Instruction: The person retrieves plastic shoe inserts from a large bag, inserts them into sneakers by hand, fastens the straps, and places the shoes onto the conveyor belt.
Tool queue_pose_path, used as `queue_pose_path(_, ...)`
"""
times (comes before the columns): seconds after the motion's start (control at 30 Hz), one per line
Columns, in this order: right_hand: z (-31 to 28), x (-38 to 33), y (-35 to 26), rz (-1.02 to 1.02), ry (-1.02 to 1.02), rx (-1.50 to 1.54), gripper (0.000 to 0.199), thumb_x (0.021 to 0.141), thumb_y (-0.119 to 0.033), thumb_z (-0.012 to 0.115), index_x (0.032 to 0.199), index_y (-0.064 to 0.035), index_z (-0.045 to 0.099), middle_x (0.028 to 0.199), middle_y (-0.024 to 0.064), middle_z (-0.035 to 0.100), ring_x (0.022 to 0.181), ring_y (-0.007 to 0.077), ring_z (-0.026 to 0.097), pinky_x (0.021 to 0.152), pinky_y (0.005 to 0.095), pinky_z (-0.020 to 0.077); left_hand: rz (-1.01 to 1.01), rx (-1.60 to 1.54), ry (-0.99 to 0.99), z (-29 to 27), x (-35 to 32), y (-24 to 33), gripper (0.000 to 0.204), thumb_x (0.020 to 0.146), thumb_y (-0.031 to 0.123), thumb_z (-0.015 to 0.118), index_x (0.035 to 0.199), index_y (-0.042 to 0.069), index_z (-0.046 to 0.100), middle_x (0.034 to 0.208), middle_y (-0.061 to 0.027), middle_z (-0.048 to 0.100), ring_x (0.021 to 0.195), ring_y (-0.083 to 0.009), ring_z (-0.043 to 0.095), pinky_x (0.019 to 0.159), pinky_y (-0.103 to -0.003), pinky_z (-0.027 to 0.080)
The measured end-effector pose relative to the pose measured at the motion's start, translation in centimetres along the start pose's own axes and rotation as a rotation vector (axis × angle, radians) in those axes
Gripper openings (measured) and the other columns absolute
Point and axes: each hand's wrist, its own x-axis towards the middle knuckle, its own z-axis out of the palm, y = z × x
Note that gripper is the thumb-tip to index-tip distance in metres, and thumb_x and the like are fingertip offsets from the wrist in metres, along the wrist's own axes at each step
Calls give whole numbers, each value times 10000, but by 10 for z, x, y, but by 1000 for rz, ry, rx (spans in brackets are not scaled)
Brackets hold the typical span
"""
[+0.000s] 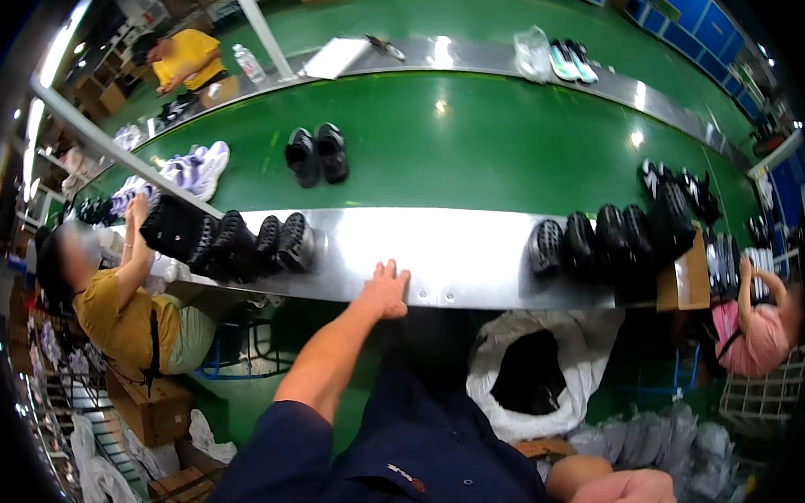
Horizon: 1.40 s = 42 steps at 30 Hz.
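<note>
My left hand [386, 290] is stretched out over the near edge of the metal ledge [438, 250], fingers spread, nothing in it. On the ledge to its left stand several black shoes [291, 242] in a row, soles facing up or outward. Farther right along the ledge is another row of black shoes [610, 235]. My right hand [624, 492] is low at the bottom edge, near my body; its fingers are cut off or hidden. Beyond the ledge, a pair of black shoes [317, 155] lies on the green conveyor belt [452, 143].
Below the ledge stands an open white sack [495, 372] with dark contents. Plastic-wrapped items [653, 442] lie at lower right. Co-workers in yellow [125, 301] and pink [751, 328] sit left and right. White-and-purple shoes [200, 170] ride the belt at left; a cardboard box [685, 277] is at right.
</note>
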Motion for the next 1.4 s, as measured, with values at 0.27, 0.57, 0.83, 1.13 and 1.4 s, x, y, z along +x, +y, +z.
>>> queue_pose_path(0.27, -43, -163, 72, 1245, 340, -389, 198, 891, -21, 634, 1084, 21, 641, 880, 37, 645, 692, 90, 541, 607, 230, 428, 208, -108, 81, -30, -6, -36, 879, 650, 229, 708, 1466, 72, 423, 1522, -332, 248, 1400, -497, 280, 1175, -454, 301)
queue_pose_path(0.57, 7, -499, 17, 2237, 1087, -210, 130, 880, -58, 591, 1000, -37, 634, 804, 45, 622, 621, 111, 556, 511, 254, 460, 648, -148, 301, 47, -75, 41, 187, 781, -37, 638, 960, 14, 651, 898, -168, 633, 864, -365, 613, 767, -423, 511)
queue_pose_path(0.83, 152, -656, 78, 2372, 441, -275, 234, 883, -142, 614, 1081, -24, 652, 908, 143, 696, 848, 264, 683, 741, 366, 552, -79, -239, -415, 292, 96, -47, 480, 947, 458, 588, 1041, -5, 671, 997, -180, 684, 917, -333, 653, 824, -427, 492)
queue_pose_path(1.13, 182, -660, 110, 2172, 337, -326, 325, 886, -212, 625, 1133, -2, 632, 907, 159, 687, 839, 334, 680, 760, 430, 549, -435, -445, -402, 425, 288, -107, 541, 928, 498, 623, 1269, 79, 607, 1156, -125, 594, 1004, -260, 563, 771, -442, 511)
queue_pose_path(1.4, 156, -641, 106, 2203, 242, -109, 315, 914, -199, 631, 1138, 21, 605, 942, 152, 670, 824, 271, 689, 739, 391, 558, -527, -812, -377, 480, 354, -117, 685, 888, 439, 692, 1451, 129, 455, 1452, -193, 469, 1306, -401, 470, 1000, -616, 479)
